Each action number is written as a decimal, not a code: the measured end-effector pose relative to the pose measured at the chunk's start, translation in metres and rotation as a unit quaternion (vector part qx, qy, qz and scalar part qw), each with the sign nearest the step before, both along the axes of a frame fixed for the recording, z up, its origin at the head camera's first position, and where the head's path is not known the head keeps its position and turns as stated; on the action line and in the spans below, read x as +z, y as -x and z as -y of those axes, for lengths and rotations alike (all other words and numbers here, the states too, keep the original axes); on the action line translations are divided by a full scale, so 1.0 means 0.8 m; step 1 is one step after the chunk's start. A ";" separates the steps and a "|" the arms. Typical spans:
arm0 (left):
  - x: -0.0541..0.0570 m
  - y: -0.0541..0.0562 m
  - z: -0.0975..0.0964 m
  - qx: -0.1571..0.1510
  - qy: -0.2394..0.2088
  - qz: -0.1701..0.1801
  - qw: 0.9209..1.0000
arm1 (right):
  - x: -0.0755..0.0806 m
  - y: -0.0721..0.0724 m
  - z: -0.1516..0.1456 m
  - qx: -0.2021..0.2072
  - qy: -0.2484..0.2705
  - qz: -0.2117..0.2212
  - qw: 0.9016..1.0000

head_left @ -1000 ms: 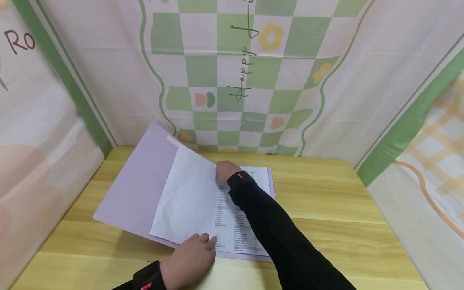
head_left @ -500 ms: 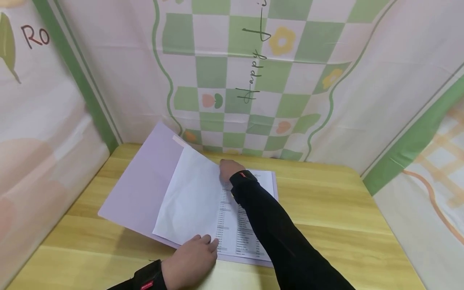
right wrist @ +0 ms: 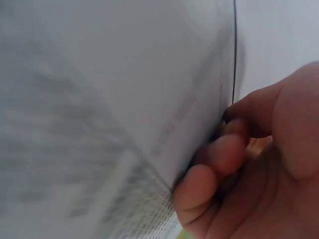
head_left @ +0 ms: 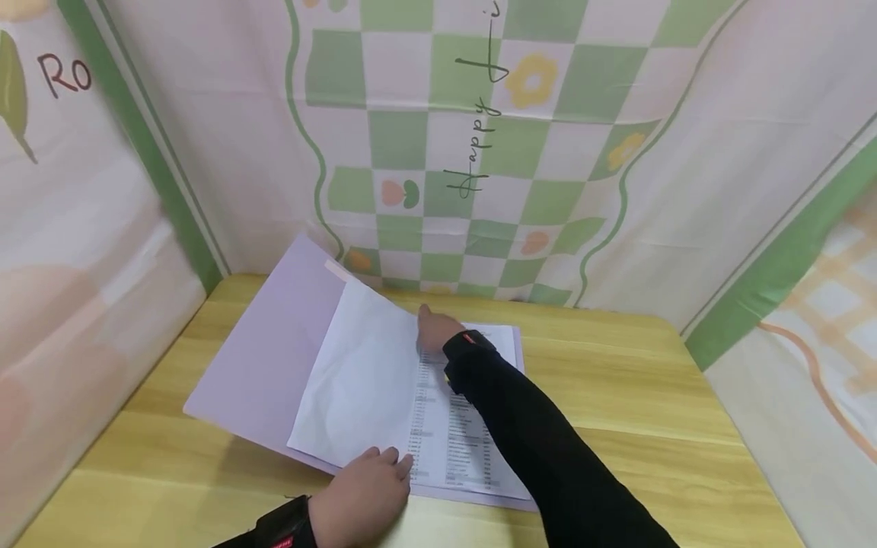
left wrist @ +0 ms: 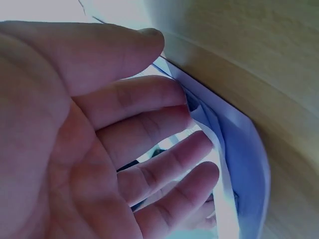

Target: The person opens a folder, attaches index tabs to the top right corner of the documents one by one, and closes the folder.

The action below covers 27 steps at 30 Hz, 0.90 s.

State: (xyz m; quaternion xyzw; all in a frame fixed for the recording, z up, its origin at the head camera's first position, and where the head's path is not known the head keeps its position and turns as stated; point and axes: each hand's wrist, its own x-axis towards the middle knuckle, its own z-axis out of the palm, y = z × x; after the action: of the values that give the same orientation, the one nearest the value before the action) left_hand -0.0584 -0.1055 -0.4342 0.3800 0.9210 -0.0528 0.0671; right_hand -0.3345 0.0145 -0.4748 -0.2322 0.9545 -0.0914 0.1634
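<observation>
A lilac folder [head_left: 253, 342] lies open on the table, its left cover tilted up. Inside, a blank white sheet [head_left: 352, 373] is turned to the left, and printed pages [head_left: 428, 449] with columns of small text lie on the right. My right hand [head_left: 438, 332] is at the upper part of the fold between them; in the right wrist view its curled fingers [right wrist: 197, 186] and thumb pinch the paper at the crease. My left hand [head_left: 363, 495] rests at the folder's lower edge, near the fold. Its fingers [left wrist: 149, 129] are relaxed and spread, gripping nothing.
The folder rests on a light wooden table [head_left: 603, 380]. A printed curtain [head_left: 452, 144] with green checks and flowers hangs behind the table's back edge, with more fabric at both sides. My right sleeve [head_left: 555, 457] crosses over the printed pages.
The head view has shifted slightly. My right hand stays at the fold, its wrist turned a little and its thumb now pointing up more. My left hand has hardly moved.
</observation>
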 end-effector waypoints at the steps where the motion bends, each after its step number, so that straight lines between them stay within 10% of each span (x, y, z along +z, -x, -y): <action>1: 0.000 0.000 -0.001 0.002 -0.001 0.002 1.000 | 0.002 -0.011 -0.002 0.005 -0.004 -0.001 1.000; 14: -0.007 0.000 -0.009 0.008 0.008 0.000 1.000 | 0.047 -0.193 -0.062 0.149 -0.090 -0.102 0.979; 21: -0.003 -0.005 -0.014 0.024 -0.003 -0.011 1.000 | 0.058 -0.254 -0.110 0.191 -0.076 -0.079 0.975; 27: 0.003 -0.008 -0.010 0.024 -0.028 0.000 0.999 | 0.074 -0.291 -0.177 0.155 0.049 0.043 0.986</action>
State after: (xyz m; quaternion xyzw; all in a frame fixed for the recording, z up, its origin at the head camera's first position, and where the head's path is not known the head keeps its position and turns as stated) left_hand -0.0523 -0.0976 -0.4318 0.3593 0.9311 -0.0254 0.0574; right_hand -0.1017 0.1564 -0.4153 -0.3809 0.8934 -0.1213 0.2052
